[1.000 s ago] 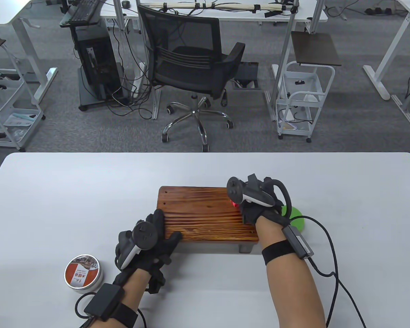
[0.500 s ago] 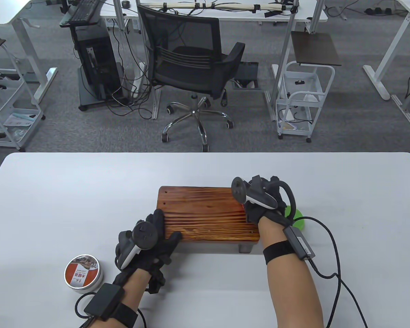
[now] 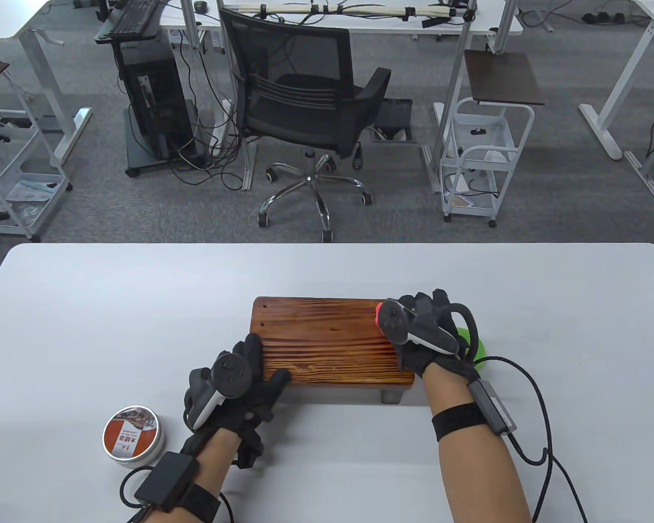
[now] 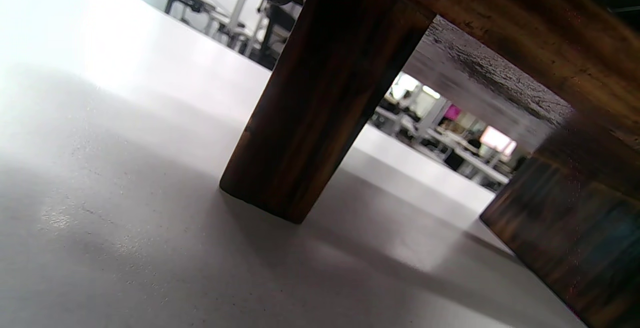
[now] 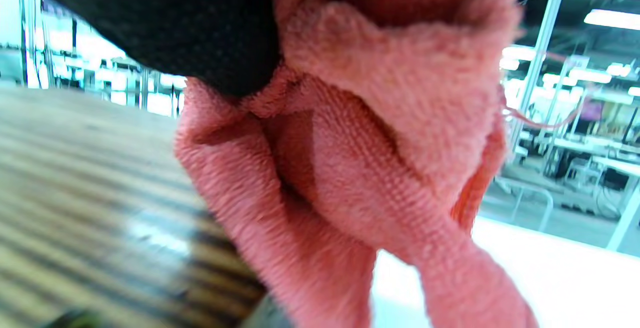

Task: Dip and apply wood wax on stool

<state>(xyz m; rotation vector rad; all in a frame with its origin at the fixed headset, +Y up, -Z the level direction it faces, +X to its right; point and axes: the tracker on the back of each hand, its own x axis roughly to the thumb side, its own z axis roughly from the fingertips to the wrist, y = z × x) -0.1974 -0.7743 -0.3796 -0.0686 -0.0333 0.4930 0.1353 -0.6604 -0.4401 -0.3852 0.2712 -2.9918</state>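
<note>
A low wooden stool (image 3: pixel 329 340) with a striped, reddish-brown top stands on the white desk (image 3: pixel 114 305), near its front middle. The left hand (image 3: pixel 240 389) rests on the stool's near left corner, fingers straight and laid flat on the wood, thumb along the front edge: a released grip that presses rather than grasps. From the left wrist view a dark stool leg (image 4: pixel 320 93) stands squarely on the desk surface. The right hand (image 3: pixel 430 335) is at the stool's right end, its grip clenched round a bunched pink cloth (image 5: pixel 360 158), which hangs from the gloved fingers (image 5: pixel 165 23) just above the striped top; whether the cloth touches the wood cannot be told. A round wax tin (image 3: pixel 133 436) with an orange label sits on the desk left of the left wrist, lid on. A green object (image 3: pixel 477 348) shows partly behind the right hand.
</note>
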